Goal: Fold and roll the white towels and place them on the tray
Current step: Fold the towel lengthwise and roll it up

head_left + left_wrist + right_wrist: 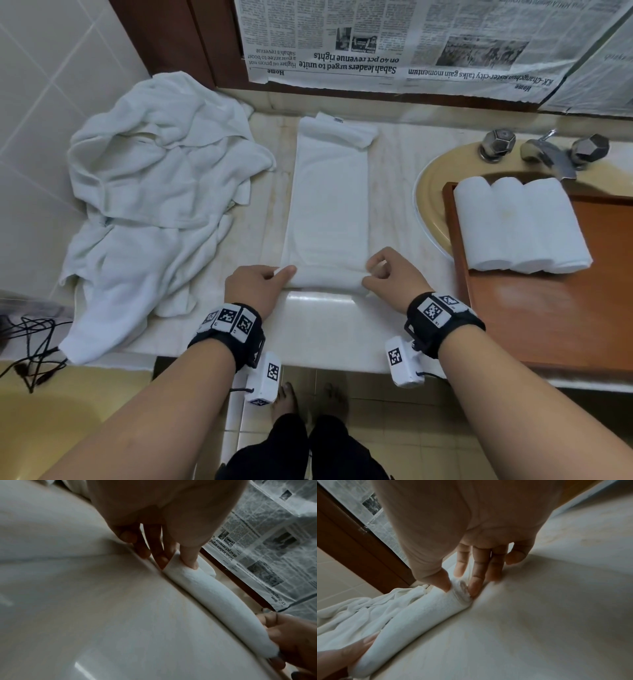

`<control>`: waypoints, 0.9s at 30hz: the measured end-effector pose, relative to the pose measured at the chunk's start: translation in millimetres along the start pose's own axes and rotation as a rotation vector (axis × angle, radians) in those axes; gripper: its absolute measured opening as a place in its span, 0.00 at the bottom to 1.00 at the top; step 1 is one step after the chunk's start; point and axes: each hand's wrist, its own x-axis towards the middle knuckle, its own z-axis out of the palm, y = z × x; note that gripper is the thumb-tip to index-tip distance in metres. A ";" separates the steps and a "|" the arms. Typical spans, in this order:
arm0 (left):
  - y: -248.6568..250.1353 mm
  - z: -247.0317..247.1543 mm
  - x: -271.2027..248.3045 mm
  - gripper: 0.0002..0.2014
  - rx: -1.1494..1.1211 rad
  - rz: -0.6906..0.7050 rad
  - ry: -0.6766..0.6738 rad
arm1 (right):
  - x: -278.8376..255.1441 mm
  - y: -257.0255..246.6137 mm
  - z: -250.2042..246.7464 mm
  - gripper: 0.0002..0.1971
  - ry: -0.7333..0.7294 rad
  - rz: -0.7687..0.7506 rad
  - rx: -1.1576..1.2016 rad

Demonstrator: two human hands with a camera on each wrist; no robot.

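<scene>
Pinching the two ends of a short roll, the left hand (255, 286) and the right hand (394, 274) hold the near end of the folded towel (330, 202), which lies as a long strip on the marble counter (322, 329) and runs away toward the newspaper-covered wall (394, 44). The roll sits a little back from the counter's front edge, with bare marble between it and the person. The strip's far end nearly reaches the back ledge, its corner folded over. On the left a heap of loose towels (161, 205) lies just beside the strip; on the right bare marble separates it from the sink rim (424, 195). The wooden tray (548, 315) rests over the sink and carries three rolled towels (520, 226) side by side at its far end.

The left wrist view shows that hand's thumb on top of the roll and fingers curled under its end. The right wrist view shows the thumb and curled fingers clamped on the roll's spiral end, the little finger apart.
</scene>
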 end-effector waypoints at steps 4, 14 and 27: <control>-3.2 6.6 -1.1 0.17 -0.010 0.053 0.093 | -7.1 0.4 -2.4 0.10 -0.045 -0.079 -0.108; -6.3 11.3 -2.0 0.13 0.432 0.478 0.197 | -25.9 21.1 16.5 0.18 0.217 -0.465 -0.519; 9.0 -8.7 34.0 0.17 0.770 1.003 -0.095 | -1.7 5.9 12.0 0.24 0.024 -0.352 -0.641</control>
